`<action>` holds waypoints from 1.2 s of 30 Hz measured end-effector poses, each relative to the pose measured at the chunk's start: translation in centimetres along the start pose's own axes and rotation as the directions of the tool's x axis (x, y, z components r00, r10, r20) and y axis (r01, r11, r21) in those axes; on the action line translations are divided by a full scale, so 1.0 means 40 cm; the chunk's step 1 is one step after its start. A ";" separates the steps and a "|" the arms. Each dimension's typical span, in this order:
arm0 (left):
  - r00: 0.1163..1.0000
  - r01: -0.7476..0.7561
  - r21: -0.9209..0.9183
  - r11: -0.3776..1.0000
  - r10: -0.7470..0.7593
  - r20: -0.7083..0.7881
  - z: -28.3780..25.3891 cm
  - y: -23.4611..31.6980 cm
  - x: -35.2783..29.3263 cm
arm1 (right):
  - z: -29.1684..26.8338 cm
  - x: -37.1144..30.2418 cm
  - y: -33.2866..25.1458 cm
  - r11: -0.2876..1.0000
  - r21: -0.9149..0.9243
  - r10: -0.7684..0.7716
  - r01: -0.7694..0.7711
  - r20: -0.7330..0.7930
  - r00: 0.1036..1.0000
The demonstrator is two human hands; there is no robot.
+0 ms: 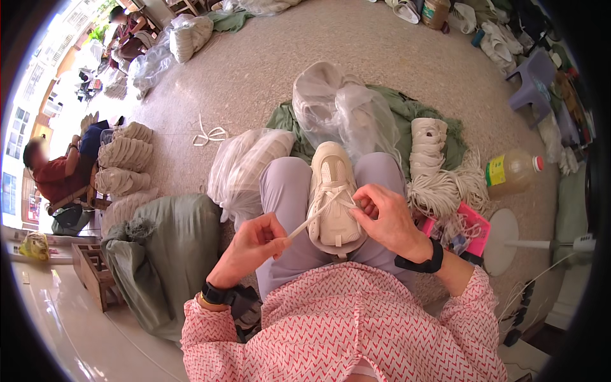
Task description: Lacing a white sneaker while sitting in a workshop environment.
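We see a speckled floor (261, 76); on it, to our left, lie a white lace (205, 136), a clear plastic bag (247, 167) and a grey-green sack (170, 245); ahead of us spreads a green cloth (414, 109), and to our right rest a red-capped bottle (513, 170), a pink basket (478, 237) and a purple stool (531, 81)

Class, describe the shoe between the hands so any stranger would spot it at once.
In the picture's centre, find the lavender trousers. Between the knees is a cream shoe, toe pointing away from the wearer. Unlike the plastic-bagged bundles nearby, it is uncovered, with a pale lace stretched to the left hand.
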State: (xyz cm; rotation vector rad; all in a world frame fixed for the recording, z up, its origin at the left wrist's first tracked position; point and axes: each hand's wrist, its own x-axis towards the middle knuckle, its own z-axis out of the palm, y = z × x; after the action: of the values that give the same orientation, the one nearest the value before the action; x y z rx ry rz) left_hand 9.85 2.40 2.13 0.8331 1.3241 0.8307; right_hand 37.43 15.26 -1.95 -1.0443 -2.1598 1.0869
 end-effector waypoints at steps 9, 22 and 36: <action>1.000 -0.011 -0.115 0.993 0.010 -0.010 0.051 0.042 -0.004 | 0.004 0.006 0.012 0.999 0.001 -0.053 0.053 -0.038 0.998; 0.969 -0.120 0.339 0.933 0.185 -0.166 0.053 -0.022 0.027 | 0.009 0.010 0.007 0.967 -0.160 -0.205 0.198 -0.025 0.978; 0.966 -0.150 0.248 0.957 0.195 -0.172 0.036 -0.060 0.044 | -0.015 0.004 -0.008 0.993 -0.013 -0.114 0.115 0.042 0.993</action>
State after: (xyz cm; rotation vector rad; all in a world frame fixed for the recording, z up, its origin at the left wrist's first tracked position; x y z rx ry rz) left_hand 11.49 2.78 -0.73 1.0876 1.5592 0.9235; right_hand 37.64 15.54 -1.33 -0.8997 -2.2342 1.0496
